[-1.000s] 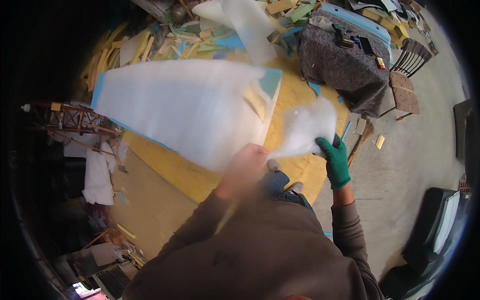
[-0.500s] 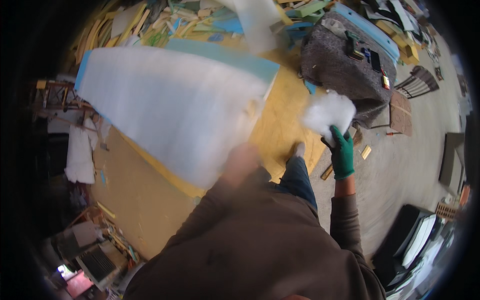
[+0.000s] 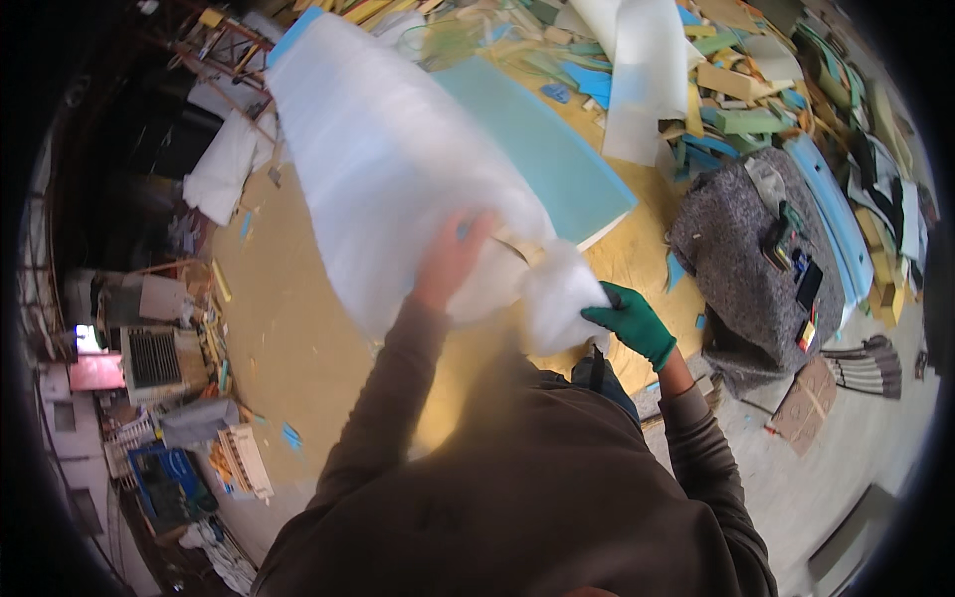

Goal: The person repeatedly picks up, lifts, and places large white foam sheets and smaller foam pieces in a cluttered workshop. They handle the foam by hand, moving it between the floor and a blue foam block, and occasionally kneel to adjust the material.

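Note:
My right hand (image 3: 634,323), in a green glove, grips a fluffy piece of white wadding (image 3: 563,303) by its edge. The piece hangs close in front of my body, near the edge of a large white wadding sheet (image 3: 398,139). That sheet covers much of a blue-green foam slab (image 3: 542,144), whose far right part shows bare. My left hand (image 3: 456,257), ungloved, is at the near part of the sheet. Motion smears its fingers, so its grip is unclear.
Beneath the slab is a yellow-tan board surface (image 3: 284,264). At right stands a grey fabric-covered block (image 3: 731,239) with a drill (image 3: 779,239) and a phone (image 3: 810,286) on it. Foam offcuts (image 3: 736,85) pile up behind. A dark slatted chair back (image 3: 863,366) is at far right.
My right hand has brought the wadding piece leftward, to the big sheet's edge. My left hand has moved forward over the sheet. The view has turned, so the surroundings appear rotated.

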